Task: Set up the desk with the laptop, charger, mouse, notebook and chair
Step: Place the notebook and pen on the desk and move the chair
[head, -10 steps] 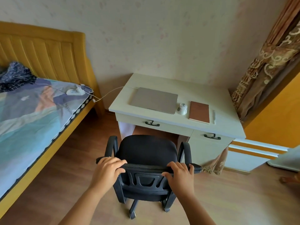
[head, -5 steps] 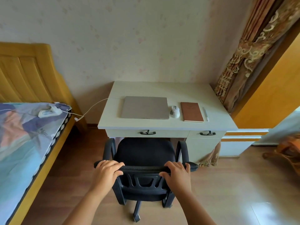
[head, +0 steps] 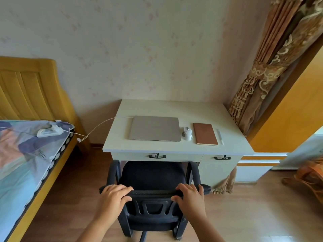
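— Both hands grip the chair [head: 153,175] back: left hand [head: 113,194], right hand [head: 191,194]. Its seat front is at the desk [head: 174,107] edge.
— I would push straight and evenly — armrests must pass under the drawer. The cable [head: 97,127] hangs left, the bed [head: 26,154] is near.

Pale floral wallpaper [head: 157,49], wooden floor [head: 244,215], yellow bed [head: 26,95], patterned curtain [head: 272,67]
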